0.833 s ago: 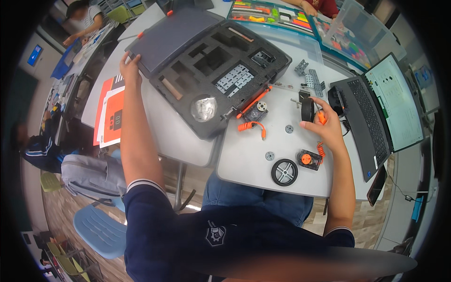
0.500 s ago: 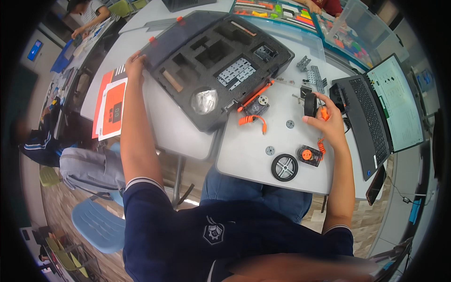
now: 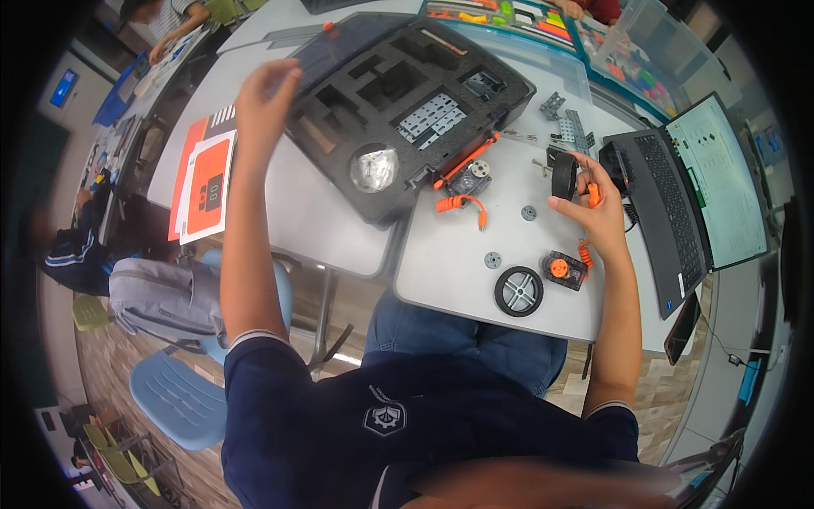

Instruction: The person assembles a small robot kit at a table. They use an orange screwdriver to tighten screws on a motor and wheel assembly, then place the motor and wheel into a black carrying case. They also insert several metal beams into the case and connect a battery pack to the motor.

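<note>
My right hand (image 3: 600, 212) grips a black-tyred wheel (image 3: 563, 176) above the right part of the table. A small orange piece (image 3: 594, 196) shows between its fingers; what it is I cannot make out. My left hand (image 3: 268, 106), slightly blurred, hovers by the left side of the black foam-lined case (image 3: 365, 119), fingers apart and holding nothing. The case lies open, with metal perforated plates (image 3: 432, 117) and a clear bag (image 3: 374, 169) in its cut-outs. Below my right hand lie a second wheel (image 3: 518, 291) with grey spokes and a black motor (image 3: 564, 269) with an orange hub.
Another motor (image 3: 469, 180) with an orange coiled cable sits beside the case. Small grey discs (image 3: 528, 213) and grey metal brackets (image 3: 570, 127) lie about. An open laptop (image 3: 670, 204) stands at right, orange-and-white booklets (image 3: 208, 188) at left. Plastic bins (image 3: 632, 64) stand behind.
My left hand has let go of the case's left edge and risen up and to the right. My right hand still holds the wheel. The view has shifted slightly.
</note>
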The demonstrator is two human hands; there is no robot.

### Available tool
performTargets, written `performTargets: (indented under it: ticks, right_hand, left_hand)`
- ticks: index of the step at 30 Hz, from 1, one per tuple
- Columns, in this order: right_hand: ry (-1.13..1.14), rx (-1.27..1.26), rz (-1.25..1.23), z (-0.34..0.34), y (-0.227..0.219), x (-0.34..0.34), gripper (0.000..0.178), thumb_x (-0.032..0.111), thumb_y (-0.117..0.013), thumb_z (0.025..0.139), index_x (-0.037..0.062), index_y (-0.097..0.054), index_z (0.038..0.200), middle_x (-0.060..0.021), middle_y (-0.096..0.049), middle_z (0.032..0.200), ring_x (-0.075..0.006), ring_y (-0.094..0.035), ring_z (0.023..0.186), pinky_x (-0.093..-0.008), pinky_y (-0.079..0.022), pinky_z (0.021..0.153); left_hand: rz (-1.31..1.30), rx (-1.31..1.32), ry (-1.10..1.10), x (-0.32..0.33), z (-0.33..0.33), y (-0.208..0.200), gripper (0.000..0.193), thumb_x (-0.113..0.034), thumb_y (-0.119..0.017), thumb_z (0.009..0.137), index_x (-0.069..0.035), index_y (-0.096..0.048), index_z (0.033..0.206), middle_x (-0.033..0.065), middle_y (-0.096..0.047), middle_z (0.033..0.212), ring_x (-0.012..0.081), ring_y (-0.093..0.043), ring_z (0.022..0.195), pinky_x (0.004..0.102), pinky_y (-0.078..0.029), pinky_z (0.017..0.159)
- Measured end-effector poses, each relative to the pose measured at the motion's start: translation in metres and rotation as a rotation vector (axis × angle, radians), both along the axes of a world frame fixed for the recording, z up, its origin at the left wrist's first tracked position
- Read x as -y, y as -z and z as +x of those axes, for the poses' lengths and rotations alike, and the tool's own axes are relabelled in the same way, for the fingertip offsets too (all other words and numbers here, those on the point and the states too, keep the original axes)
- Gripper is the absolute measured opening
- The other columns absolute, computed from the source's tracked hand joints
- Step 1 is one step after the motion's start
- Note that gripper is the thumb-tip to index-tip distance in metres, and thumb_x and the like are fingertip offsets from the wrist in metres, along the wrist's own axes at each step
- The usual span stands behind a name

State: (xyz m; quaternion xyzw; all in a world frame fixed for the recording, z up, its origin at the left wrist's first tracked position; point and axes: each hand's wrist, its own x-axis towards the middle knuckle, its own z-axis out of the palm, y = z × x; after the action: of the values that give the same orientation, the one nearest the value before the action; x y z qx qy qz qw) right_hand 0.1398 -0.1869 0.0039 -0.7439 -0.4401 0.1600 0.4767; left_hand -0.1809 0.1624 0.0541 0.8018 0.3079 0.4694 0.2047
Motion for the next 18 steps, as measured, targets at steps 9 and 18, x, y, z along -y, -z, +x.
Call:
performTargets:
  ticks: [9, 18]
  right_hand:
    - [-0.026, 0.191, 0.045, -0.007, -0.006, 0.0, 0.078, 0.016, -0.091, 0.063, 0.0114, -0.062, 0.135, -0.0092, -0.06, 0.129, -0.0237, -0.055, 0.125, -0.0382, -0.042, 0.106]
    - [-0.111, 0.117, 0.047, -0.015, -0.019, 0.004, 0.081, 0.009, -0.088, 0.062, 0.0109, -0.061, 0.139, -0.0098, -0.061, 0.134, -0.0239, -0.053, 0.129, -0.0379, -0.037, 0.112]
  left_hand:
    - [-0.003, -0.401, 0.162, 0.12, 0.006, 0.007, 0.021, -0.017, -0.083, 0.079, -0.007, -0.073, 0.094, 0.0003, -0.07, 0.087, 0.0169, -0.058, 0.085, 0.032, -0.048, 0.076]
    - [0.307, -0.405, -0.07, 0.145, 0.018, -0.001, 0.011, -0.011, -0.08, 0.079, -0.007, -0.076, 0.088, 0.0051, -0.072, 0.086, 0.0232, -0.059, 0.079, 0.0356, -0.049, 0.072]
